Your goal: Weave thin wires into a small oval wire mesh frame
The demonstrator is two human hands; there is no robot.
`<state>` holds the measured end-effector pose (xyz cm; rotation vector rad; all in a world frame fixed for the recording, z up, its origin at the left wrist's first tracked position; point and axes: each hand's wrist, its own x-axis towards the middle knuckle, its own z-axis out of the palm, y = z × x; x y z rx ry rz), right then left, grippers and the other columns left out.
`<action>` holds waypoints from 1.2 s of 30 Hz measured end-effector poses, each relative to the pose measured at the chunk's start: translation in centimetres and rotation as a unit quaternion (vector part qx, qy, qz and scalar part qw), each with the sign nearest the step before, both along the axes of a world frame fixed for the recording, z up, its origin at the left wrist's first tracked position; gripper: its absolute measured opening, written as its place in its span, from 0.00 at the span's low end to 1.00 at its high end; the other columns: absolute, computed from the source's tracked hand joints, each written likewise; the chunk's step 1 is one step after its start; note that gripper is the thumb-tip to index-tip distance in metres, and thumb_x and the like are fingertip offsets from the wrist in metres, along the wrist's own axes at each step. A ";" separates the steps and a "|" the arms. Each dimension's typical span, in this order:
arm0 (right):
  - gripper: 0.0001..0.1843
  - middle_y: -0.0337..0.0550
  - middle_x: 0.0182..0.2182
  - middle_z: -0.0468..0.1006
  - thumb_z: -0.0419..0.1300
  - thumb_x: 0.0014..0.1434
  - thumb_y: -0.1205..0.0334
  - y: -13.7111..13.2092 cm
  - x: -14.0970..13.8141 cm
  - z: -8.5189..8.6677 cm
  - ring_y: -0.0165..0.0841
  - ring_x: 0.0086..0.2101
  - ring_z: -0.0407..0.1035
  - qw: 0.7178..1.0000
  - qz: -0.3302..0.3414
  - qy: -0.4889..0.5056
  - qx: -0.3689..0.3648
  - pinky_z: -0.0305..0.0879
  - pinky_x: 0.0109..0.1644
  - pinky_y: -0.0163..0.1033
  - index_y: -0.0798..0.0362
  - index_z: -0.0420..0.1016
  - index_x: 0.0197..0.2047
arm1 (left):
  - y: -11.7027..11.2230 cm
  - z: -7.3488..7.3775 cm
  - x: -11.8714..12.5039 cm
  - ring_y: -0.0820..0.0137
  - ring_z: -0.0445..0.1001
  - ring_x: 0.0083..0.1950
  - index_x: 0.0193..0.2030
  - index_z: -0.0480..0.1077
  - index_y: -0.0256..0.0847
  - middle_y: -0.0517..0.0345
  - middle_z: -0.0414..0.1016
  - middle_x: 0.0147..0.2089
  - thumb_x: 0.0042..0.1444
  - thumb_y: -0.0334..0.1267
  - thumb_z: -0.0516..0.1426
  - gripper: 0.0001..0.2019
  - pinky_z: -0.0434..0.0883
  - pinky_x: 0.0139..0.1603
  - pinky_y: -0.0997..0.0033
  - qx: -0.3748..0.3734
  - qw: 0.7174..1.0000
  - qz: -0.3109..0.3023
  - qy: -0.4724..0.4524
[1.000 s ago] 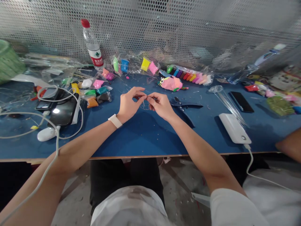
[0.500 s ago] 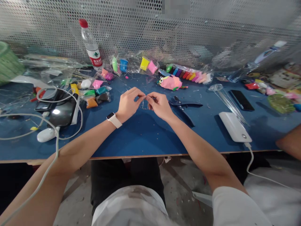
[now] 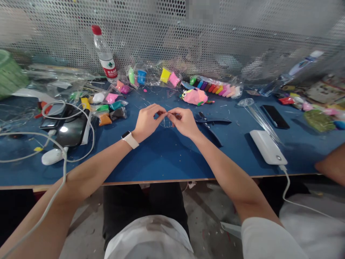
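Over the blue table, my left hand (image 3: 148,120) and my right hand (image 3: 184,122) meet at the fingertips, each closed in a pinch. Between them is a thin, pale wire-like strand (image 3: 166,122), bent into a small loop below the fingers; its fine shape is too small to make out. A pair of dark pliers (image 3: 211,122) lies just right of my right hand. Beyond the hands rests a pink clay figure (image 3: 195,96) with dotted eyes and green bits.
Clay packets (image 3: 111,108), a water bottle (image 3: 106,57) and cabled black devices (image 3: 71,126) occupy the left. Clay sticks (image 3: 215,86) line the mesh wall. Rightward lie a wire bundle (image 3: 262,120), a phone (image 3: 275,116), a white power bank (image 3: 268,147) and another person's arm (image 3: 332,163).
The view has shifted slightly, so the scene sits a little lower. My hands stay together at the strand, with only small finger movement.
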<state>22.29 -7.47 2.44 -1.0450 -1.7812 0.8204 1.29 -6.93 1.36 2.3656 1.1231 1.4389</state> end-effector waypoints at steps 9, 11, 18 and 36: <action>0.19 0.47 0.35 0.86 0.67 0.74 0.46 0.3 0.5 -0.2 0.37 0.32 0.76 0.996 0.007 -0.075 0.046 0.68 0.40 0.44 0.53 0.89 0.40 | -0.2 -0.1 -0.1 0.64 0.84 0.43 0.44 0.82 0.43 0.53 0.87 0.43 0.76 0.35 0.62 0.08 0.77 0.45 0.64 0.010 0.998 -0.005 0.062; 0.15 0.47 0.35 0.86 0.67 0.74 0.52 0.3 0.5 -0.3 0.37 0.33 0.76 0.995 0.005 -0.085 0.049 0.69 0.41 0.45 0.53 0.89 0.41 | -0.3 0.0 0.1 0.64 0.83 0.42 0.42 0.81 0.42 0.53 0.87 0.42 0.75 0.34 0.61 0.09 0.77 0.45 0.63 0.015 0.997 0.003 0.070; 0.10 0.46 0.36 0.88 0.66 0.69 0.66 0.3 0.2 -0.5 0.37 0.34 0.77 0.993 0.017 -0.102 0.050 0.70 0.42 0.44 0.52 0.91 0.41 | -1.2 0.6 0.8 0.64 0.78 0.37 0.37 0.73 0.43 0.53 0.82 0.39 0.65 0.30 0.61 0.05 0.72 0.40 0.61 -0.007 0.993 0.048 0.109; 0.29 0.47 0.36 0.88 0.63 0.77 0.32 0.3 0.2 -0.7 0.38 0.33 0.78 0.967 -0.175 -0.004 0.183 0.77 0.42 0.47 0.49 0.89 0.42 | -1.9 0.3 2.2 0.64 0.82 0.47 0.53 0.79 0.41 0.52 0.85 0.46 0.75 0.30 0.58 0.08 0.80 0.52 0.61 -0.025 1.000 -0.010 0.011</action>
